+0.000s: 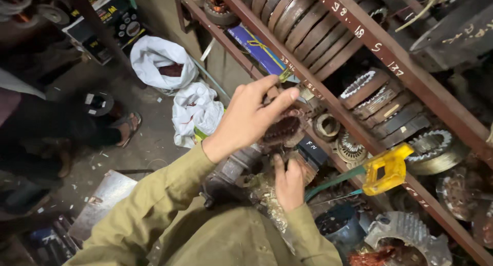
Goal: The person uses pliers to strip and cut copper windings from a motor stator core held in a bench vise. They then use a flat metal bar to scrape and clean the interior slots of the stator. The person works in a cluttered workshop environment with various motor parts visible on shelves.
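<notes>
A rust-brown steel rack (405, 65) runs diagonally across the workshop, its shelves packed with stator cores (308, 24); white bags (164, 60) lie on the dusty concrete floor (149, 142) at its far end. At the rack's front edge, the left hand (251, 117) pinches the rim of a copper-wound stator (282, 131). The right hand (288, 184) grips the stator from below.

The light is dim and a bit yellow. The white bags (164, 65) are the brightest spot, almost glowing. Left of the bags, the floor sinks into dark shadow. Right of the bags, the rusty shelf (390, 55) looks dull, with black gaps between parts. The lifted left hand (251, 117) looks slightly blurry. The corners seem stretched.
</notes>
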